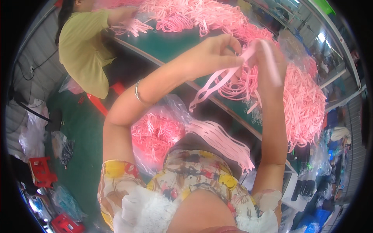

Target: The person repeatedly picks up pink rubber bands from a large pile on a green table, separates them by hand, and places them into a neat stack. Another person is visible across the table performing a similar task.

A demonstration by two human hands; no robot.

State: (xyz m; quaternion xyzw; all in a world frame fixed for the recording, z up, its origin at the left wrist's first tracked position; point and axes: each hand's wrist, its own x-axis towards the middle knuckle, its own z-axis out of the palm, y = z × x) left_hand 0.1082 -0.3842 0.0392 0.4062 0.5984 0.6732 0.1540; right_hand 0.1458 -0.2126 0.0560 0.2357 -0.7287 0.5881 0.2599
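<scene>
Up over the table edge, my left hand (223,54) is closed with its fingertips pinching a flat pink strap (210,88). The strap's looped end hangs below that hand. Close by on the right, my right hand (269,62) is closed on the same strap, and part of the strap lies blurred across its back. Its fingers are partly hidden. Across my lap lies a bundle of pale pink straps (223,141). Coiled pink straps (235,87) rest on the table just behind and below my hands.
A large heap of pink straps (305,103) covers the table's right and far side. A clear bag of pink straps (155,134) sits by my left elbow. At the far left, a co-worker in a yellow-green top (83,46) reaches into straps. Red stools (42,172) stand at left.
</scene>
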